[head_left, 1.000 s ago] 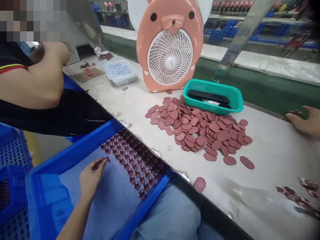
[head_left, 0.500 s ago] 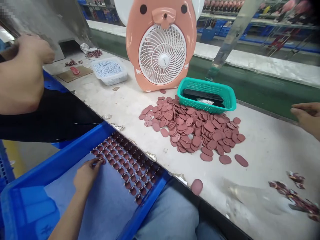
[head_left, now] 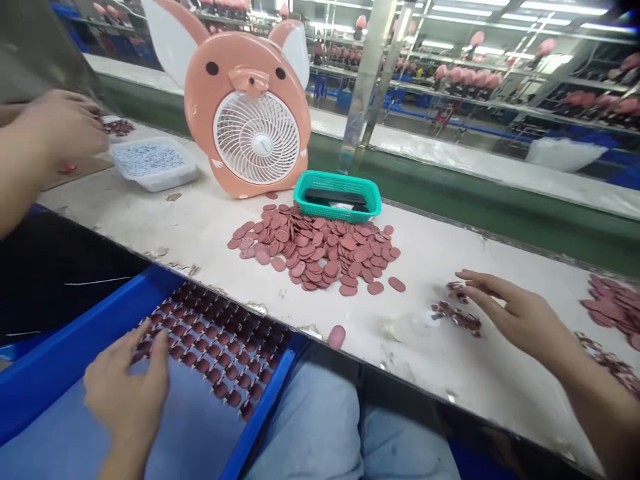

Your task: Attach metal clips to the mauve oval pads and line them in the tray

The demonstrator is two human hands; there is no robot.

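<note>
My left hand hovers over the blue tray, fingers apart and holding nothing, beside rows of small dark red pieces laid on a blue sheet. On the right, my right hand is over the white table with thumb and forefinger apart and nothing visible between them. Its fingertips are nearest a small cluster of brown-red parts. A heap of flat reddish ovals lies mid-table, and a single oval rests at the table's front edge.
Behind the heap stand a pink pig-shaped fan and a green basket with dark items. A white tub of blue-white bits is at left, near another person's hands. More reddish pieces lie far right.
The view has turned right and up. My left hand has opened and left the piece it was pinching at the row's end. My right hand has come over the brown-red parts.
</note>
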